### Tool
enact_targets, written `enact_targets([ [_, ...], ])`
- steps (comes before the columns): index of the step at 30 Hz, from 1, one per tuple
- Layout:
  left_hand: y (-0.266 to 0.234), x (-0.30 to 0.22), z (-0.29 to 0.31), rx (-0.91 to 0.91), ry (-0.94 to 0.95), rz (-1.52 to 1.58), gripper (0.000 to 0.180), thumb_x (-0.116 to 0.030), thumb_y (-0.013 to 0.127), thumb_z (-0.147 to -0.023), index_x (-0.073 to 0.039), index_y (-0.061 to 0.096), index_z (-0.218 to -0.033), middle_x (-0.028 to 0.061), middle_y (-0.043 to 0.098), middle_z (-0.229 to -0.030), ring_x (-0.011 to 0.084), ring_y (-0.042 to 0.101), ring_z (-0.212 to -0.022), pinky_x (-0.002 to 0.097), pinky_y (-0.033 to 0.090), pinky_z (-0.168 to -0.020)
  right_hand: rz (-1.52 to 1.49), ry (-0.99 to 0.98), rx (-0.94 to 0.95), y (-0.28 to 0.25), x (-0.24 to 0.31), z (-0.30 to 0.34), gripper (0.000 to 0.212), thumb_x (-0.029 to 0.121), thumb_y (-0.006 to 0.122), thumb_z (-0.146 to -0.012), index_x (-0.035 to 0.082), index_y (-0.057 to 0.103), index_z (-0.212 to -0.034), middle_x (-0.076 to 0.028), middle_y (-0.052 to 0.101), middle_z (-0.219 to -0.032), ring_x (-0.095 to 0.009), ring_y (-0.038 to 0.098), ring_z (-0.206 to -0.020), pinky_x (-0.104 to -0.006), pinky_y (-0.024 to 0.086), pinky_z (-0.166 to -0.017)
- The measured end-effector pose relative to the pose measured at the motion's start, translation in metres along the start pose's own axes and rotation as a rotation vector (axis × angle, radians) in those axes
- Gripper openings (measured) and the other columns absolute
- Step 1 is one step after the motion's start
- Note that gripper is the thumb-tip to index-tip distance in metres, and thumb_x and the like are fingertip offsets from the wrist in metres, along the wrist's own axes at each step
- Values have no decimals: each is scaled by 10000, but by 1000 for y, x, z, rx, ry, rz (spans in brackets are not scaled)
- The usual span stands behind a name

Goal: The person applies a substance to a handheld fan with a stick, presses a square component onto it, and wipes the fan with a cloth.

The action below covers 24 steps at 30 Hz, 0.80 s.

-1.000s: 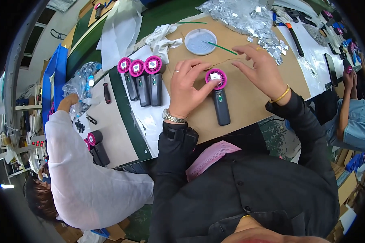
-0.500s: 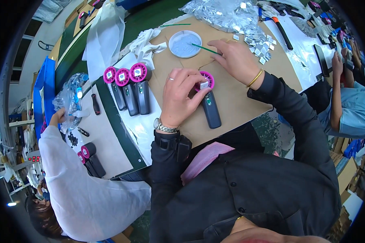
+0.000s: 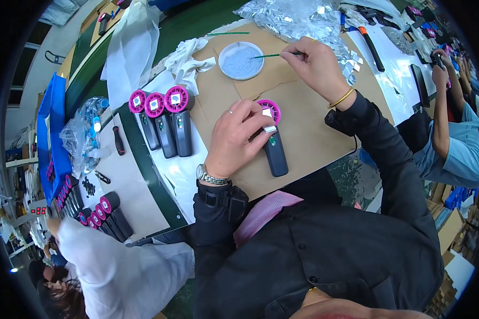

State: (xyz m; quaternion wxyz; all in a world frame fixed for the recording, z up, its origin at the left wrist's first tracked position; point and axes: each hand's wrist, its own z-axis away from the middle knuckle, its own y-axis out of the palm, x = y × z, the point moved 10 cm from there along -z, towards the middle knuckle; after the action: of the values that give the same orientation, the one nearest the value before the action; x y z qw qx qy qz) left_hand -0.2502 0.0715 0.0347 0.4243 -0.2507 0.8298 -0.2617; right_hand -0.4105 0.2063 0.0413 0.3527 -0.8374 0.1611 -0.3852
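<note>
My left hand point(image 3: 233, 139) pinches a small silver-white square tile point(image 3: 270, 129) between thumb and fingers. It is just over a black-handled device with a pink round head, like a handheld fan point(image 3: 275, 155), lying on brown cardboard. A white patch shows on the pink head, partly covered by my fingers. My right hand point(image 3: 318, 68) grips a thin green stick point(image 3: 271, 55) by one end. The stick's other end reaches into a round white dish point(image 3: 241, 78) of whitish paste. Three similar fans point(image 3: 167, 133) with white squares on their heads lie left of my left hand.
A white cloth point(image 3: 189, 64) and a second green stick point(image 3: 228, 33) lie near the dish. Bagged and loose silver tiles point(image 3: 348, 66) are at the back, beside an orange-and-black hammer point(image 3: 371, 49). A co-worker's white sleeve point(image 3: 106, 260) is at lower left, near more fans point(image 3: 109, 215).
My right hand has moved up and right, drawing the stick with it. My left hand has lowered the tile slightly off the pink head. The co-worker's arm has swung nearer, uncovering several fans.
</note>
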Motion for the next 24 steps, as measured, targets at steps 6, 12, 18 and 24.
enact_targets([
  [6, 2, 8, 4, 17, -71, 75, 168, -89, 803, -801, -86, 708, -940, 54, 612, -901, 261, 648, -752, 384, 513, -640, -17, 21, -40, 6, -10, -7, 229, 198, 781, -924, -20, 769, -993, -94, 688, -765, -158, 592, -630, -314, 478, -594],
  [12, 5, 12, 7, 42, -120, 94, 169, -91, 806, -804, -90, 707, -941, 53, 611, -894, 258, 646, -728, 380, 512, -627, -123, 154, 10, 20, -29, -9, 270, 219, 785, -929, -45, 763, -979, -28, 616, -683, -86, 515, -624, -286, 424, -558],
  [18, 6, 13, 6, 46, -118, 94, 184, -90, 806, -803, -91, 706, -957, 61, 610, -888, 266, 644, -733, 385, 512, -628, -172, 229, 71, 30, -42, -9, 285, 227, 781, -935, -52, 762, -984, -10, 621, -696, -58, 498, -640, -280, 412, -554],
  [24, 7, 14, 7, 45, -119, 106, 187, -88, 803, -805, -90, 705, -964, 65, 607, -888, 272, 640, -732, 389, 510, -624, -216, 271, 124, 40, -50, -8, 282, 231, 773, -940, -45, 778, -996, -7, 669, -731, -51, 519, -660, -261, 428, -580],
])
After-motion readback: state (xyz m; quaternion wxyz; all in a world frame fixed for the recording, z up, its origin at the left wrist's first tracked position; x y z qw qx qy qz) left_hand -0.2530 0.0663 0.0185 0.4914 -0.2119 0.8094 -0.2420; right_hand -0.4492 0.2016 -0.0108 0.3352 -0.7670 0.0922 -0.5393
